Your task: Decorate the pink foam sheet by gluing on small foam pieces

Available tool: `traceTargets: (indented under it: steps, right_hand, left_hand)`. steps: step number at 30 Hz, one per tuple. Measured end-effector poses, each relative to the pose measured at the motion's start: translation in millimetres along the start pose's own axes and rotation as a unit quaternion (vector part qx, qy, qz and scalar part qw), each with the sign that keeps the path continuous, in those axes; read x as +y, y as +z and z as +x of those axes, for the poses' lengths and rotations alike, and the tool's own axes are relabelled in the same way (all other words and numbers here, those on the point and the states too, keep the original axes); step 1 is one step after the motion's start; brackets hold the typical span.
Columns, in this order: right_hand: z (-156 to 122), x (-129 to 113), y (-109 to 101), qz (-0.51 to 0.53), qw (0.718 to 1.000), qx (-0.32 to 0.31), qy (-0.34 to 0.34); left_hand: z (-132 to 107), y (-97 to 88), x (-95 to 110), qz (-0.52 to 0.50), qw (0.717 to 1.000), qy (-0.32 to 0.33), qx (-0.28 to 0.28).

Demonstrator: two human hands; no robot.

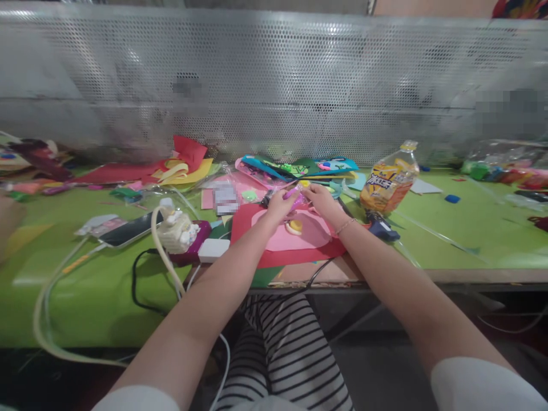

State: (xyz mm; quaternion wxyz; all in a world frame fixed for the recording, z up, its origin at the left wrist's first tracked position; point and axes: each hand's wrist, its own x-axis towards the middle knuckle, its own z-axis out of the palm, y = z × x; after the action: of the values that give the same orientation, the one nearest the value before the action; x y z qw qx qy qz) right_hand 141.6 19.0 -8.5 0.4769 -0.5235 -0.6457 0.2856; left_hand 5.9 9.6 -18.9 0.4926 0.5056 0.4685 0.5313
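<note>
Over the far part of a pink paper sheet (pixel 274 237) my left hand (pixel 279 205) is closed on a small purple packet (pixel 296 200) that looks like soft clay in clear film. Close on its other side, my right hand (pixel 322 200) has its fingers pinched at the packet's edge. The fingertips are small and partly hidden. The pink sheet lies on a larger red sheet (pixel 248 251). A yellow-and-cream rounded piece (pixel 294 227) sits on the pink paper, just below my hands.
An orange-labelled drink bottle (pixel 387 180) stands tilted to the right, by a dark blue tool (pixel 382 228). On the left are a phone (pixel 131 229), a power strip (pixel 184 234) and looping cables. Decorated blue card (pixel 338 165) lies behind my hands, before a perforated metal panel (pixel 274 85).
</note>
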Motion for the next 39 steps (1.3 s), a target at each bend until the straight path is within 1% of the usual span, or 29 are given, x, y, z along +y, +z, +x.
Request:
traceTargets:
  steps: [2, 4, 6, 8, 10, 13, 15, 17, 18, 19, 20, 24, 26, 27, 28, 30, 33, 35, 37, 39]
  right_hand:
    - [0, 0, 1, 0.004, 1.000, 0.005, -0.007]
    - [0, -2, 1, 0.004, 1.000, 0.004, -0.014]
    - [-2, -5, 1, 0.004, 1.000, 0.005, -0.019]
    - [-5, -8, 0, 0.008, 1.000, 0.002, -0.026]
    - [-8, -11, -1, 0.018, 0.999, -0.003, -0.035]
    - [-10, -13, -1, 0.047, 0.997, -0.013, -0.055]
    - [-11, -14, 1, 0.069, 0.995, -0.020, -0.068]
    - [-13, -16, 3, 0.081, 0.993, -0.029, -0.079]
    - [-14, -18, 3, 0.082, 0.993, -0.034, -0.083]
    - [-15, -20, 4, 0.082, 0.992, -0.037, -0.088]
    - [-16, -22, 4, 0.081, 0.991, -0.040, -0.094]
    - [-20, -26, 5, 0.093, 0.987, -0.043, -0.122]
    - [-20, -25, 6, 0.104, 0.986, -0.050, -0.123]
    - [-19, -24, 6, 0.113, 0.985, -0.052, -0.121]
    - [-19, -23, 7, 0.124, 0.984, -0.053, -0.118]
    - [-18, -21, 8, 0.151, 0.982, -0.052, -0.102]
    - [-17, -19, 9, 0.189, 0.979, -0.050, -0.064]
    - [-17, -17, 9, 0.213, 0.975, -0.051, -0.044]
    - [-16, -15, 10, 0.241, 0.969, -0.055, -0.030]
    - [-16, -12, 12, 0.270, 0.961, -0.064, -0.015]
  left_hand:
    - [-2, 0.1, 3, 0.024, 0.999, -0.014, -0.023]
    - [-2, -0.5, 4, 0.046, 0.999, -0.006, -0.028]
    - [0, -1.6, 3, 0.074, 0.997, 0.034, -0.010]
    - [3, -3.2, 1, 0.115, 0.988, 0.098, 0.025]
    - [5, -4.7, -1, 0.172, 0.971, 0.159, 0.050]
    - [8, -7.1, 0, 0.255, 0.941, 0.213, 0.067]
    - [8, -8.7, 3, 0.279, 0.922, 0.252, 0.096]
    - [7, -10.2, 5, 0.285, 0.904, 0.291, 0.131]
    - [6, -10.6, 7, 0.285, 0.898, 0.305, 0.138]
    - [5, -10.8, 8, 0.284, 0.897, 0.311, 0.134]
    - [5, -10.6, 8, 0.281, 0.900, 0.310, 0.119]
    - [4, -7.4, 8, 0.222, 0.935, 0.277, 0.014]
    - [4, -5.6, 7, 0.176, 0.946, 0.271, -0.016]
    - [4, -5.0, 6, 0.161, 0.948, 0.274, -0.026]
    - [4, -4.6, 6, 0.158, 0.946, 0.280, -0.037]
    - [3, -4.4, 6, 0.182, 0.935, 0.301, -0.047]
    - [1, -5.1, 8, 0.248, 0.907, 0.337, -0.047]
    - [0, -5.8, 9, 0.276, 0.891, 0.357, -0.057]
    - [0, -6.6, 9, 0.296, 0.878, 0.369, -0.070]
    - [0, -7.4, 9, 0.313, 0.871, 0.372, -0.070]
